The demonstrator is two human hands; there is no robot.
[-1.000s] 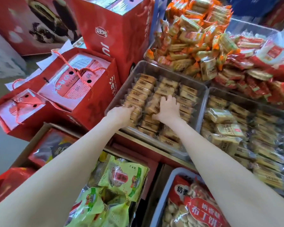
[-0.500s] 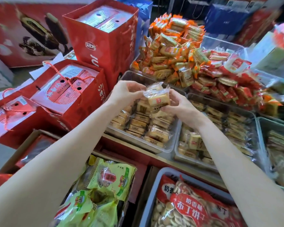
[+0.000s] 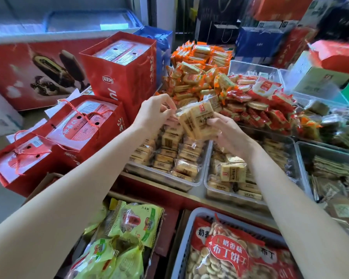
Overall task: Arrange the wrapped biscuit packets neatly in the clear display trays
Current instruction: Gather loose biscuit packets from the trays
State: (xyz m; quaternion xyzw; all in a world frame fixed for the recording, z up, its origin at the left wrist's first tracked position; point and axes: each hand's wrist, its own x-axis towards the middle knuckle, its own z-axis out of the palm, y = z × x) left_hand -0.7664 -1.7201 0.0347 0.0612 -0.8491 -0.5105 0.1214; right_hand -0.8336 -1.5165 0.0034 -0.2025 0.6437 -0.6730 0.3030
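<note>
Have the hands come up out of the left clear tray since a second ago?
Yes. Both the left hand and the right hand have risen from the left tray and now hold pale biscuit packets above it.

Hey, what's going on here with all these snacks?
A person is sorting wrapped biscuit packets into clear display trays. Both hands hold a small bunch of pale biscuit packets above the left tray: the left hand pinches its edge, the right hand grips it from below. Both trays underneath already hold packets.
</note>
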